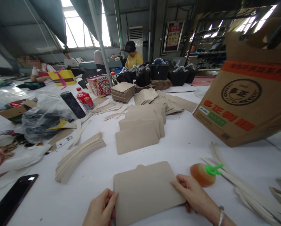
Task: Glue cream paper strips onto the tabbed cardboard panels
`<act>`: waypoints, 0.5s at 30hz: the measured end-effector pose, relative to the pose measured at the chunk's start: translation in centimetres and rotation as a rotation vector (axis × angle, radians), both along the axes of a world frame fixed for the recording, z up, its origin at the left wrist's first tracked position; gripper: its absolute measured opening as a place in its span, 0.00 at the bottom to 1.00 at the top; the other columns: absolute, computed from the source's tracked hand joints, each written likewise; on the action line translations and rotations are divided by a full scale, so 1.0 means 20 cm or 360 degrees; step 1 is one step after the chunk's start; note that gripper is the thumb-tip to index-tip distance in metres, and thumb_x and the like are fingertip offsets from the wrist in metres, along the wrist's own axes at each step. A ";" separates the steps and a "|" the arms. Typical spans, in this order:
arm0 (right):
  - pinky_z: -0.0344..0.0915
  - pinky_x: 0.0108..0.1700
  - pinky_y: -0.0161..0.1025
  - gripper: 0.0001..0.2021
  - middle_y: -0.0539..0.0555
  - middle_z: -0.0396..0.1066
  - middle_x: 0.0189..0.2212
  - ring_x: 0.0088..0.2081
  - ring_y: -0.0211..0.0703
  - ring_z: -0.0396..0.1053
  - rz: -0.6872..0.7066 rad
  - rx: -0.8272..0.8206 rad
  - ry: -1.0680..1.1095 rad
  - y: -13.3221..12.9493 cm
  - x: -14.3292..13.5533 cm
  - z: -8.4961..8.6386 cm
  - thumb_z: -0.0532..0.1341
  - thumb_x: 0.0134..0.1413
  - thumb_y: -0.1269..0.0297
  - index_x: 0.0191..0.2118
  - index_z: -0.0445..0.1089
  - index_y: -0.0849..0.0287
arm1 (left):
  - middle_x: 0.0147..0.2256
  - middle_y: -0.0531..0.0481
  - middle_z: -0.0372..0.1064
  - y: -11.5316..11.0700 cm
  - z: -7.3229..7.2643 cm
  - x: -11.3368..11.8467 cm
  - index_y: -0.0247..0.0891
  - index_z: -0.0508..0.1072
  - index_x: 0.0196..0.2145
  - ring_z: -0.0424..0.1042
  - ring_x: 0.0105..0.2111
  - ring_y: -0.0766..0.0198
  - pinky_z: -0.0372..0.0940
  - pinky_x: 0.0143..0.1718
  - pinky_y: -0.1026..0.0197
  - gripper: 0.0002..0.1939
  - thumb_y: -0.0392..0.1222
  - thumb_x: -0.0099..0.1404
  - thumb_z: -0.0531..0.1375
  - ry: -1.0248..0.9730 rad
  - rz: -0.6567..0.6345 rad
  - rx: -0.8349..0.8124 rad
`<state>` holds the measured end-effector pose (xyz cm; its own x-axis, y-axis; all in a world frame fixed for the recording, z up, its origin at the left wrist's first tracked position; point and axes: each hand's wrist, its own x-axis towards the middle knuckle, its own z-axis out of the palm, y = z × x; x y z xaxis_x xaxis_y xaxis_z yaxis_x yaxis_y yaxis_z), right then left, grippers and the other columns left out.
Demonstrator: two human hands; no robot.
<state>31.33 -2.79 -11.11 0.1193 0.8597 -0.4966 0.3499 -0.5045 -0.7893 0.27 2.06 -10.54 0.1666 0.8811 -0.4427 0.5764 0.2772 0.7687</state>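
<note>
A grey-beige cardboard panel (146,191) with rounded corners lies in front of me, a small tab of another piece showing behind its far edge. My left hand (102,207) pinches its left edge between thumb and fingers. On the opposite side, my right hand (193,193) grips the right edge, a bracelet at the wrist. Just beyond the right hand lies a squeeze bottle (200,174) of amber liquid with a green nozzle. Farther off, overlapping cardboard panels (138,135) spread across the white table (175,150).
Left are a bundle of cardboard strips (78,157), a phone (15,197) and a plastic bag (41,116). A large carton (244,100) stands right, near loose strips (251,191). Panel stacks (123,92), a red bottle (85,99) and black bags (158,71) sit beyond. A person (134,56) works behind.
</note>
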 end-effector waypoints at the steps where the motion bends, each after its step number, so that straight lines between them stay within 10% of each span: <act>1: 0.41 0.09 0.25 0.20 0.42 0.55 0.15 0.10 0.28 0.56 0.0009 -0.0012 -0.0017 0.00 0.00 -0.01 0.50 0.51 0.44 0.24 0.55 0.57 | 0.16 0.57 0.63 0.00 -0.01 -0.01 0.41 0.61 0.24 0.61 0.14 0.67 0.55 0.18 0.65 0.25 0.67 0.59 0.48 0.0002 -0.0008 -0.0008; 15: 0.50 0.11 0.27 0.22 0.42 0.51 0.15 0.12 0.30 0.53 0.0009 -0.0042 -0.0090 -0.03 0.00 -0.12 0.49 0.55 0.42 0.24 0.54 0.56 | 0.15 0.60 0.56 0.00 -0.02 -0.01 0.41 0.62 0.24 0.54 0.13 0.70 0.51 0.15 0.66 0.25 0.66 0.60 0.48 -0.0019 0.0152 -0.0045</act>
